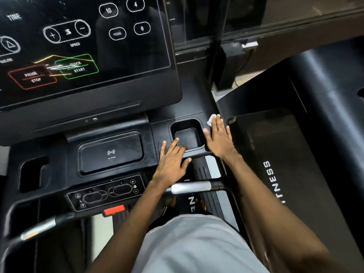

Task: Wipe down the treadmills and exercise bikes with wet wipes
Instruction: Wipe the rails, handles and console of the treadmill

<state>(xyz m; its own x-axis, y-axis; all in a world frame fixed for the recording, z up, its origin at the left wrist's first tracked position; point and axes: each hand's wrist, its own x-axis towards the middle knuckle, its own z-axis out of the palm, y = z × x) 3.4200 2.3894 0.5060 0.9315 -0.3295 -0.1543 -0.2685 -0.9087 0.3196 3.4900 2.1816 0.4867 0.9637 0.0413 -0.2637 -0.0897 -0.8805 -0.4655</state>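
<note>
Fingers (216, 125) of the right hand (219, 141) lie straight and flat. They press a white wet wipe (210, 120) onto the black console (161, 123) of the treadmill, on the narrow ledge just right of the cup recess (177, 126), right of frame centre. Only a corner of the wipe shows beyond the fingertips; the rest is hidden under the hand.

Left hand (171, 162), released and grasping nothing, rests palm-down on the front lip of the same recess. Its fingers (173, 147) are spread, with two tips reaching over the edge.

Touch screen (84, 46), upper left; charging pad (110, 152), left of centre; handlebar (190, 187), crossing below the wrists.

Step in hand, as judged: wiping the ledge around the recess. To do it well:
- Keep even pressure over the wipe so it neither bunches nor slips out.
- Draw it in overlapping strokes along the ledge and round the rim.
- Fold it over a fingertip to reach the recess walls and floor, where grime is likely to collect.
- Use the left hand as a brace, lifting it clear before the wipe passes beneath it.
</note>
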